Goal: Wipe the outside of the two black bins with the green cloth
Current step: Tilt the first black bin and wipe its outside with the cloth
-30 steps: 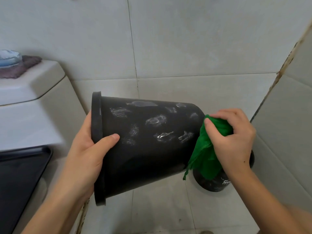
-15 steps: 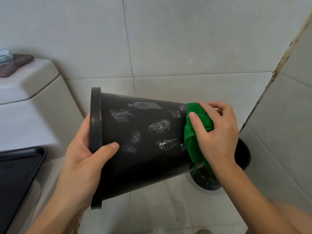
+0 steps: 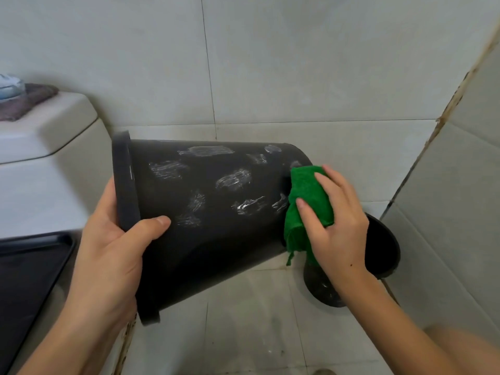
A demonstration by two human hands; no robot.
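While the left hand (image 3: 108,255) grips the rim of the nearer black bin (image 3: 216,212), thumb curled over the outer wall and the other fingers hidden inside the mouth, the bin is held off the floor on its side, its open end to the left and its base pointing right. Whitish smudges (image 3: 232,180) are scattered over the upper part of its dark wall. The right hand (image 3: 338,226) presses the green cloth (image 3: 305,198) against the bin's base end, thumb and fingers wrapped round the bunched fabric, and a loose corner of the cloth hangs down below the hand. Behind the right wrist the second black bin (image 3: 384,250) stands on the tiled floor (image 3: 243,334) near the corner of the walls, partly hidden by the hand and cloth; pale marks show low on its side. At left sits a pale toilet cistern (image 3: 48,136) with a brownish cloth (image 3: 24,101) on its lid and a blurred pale object on that cloth. A dark tray-like surface (image 3: 29,266) lies at the lower left edge. Grey wall tiles (image 3: 297,63) fill the background.
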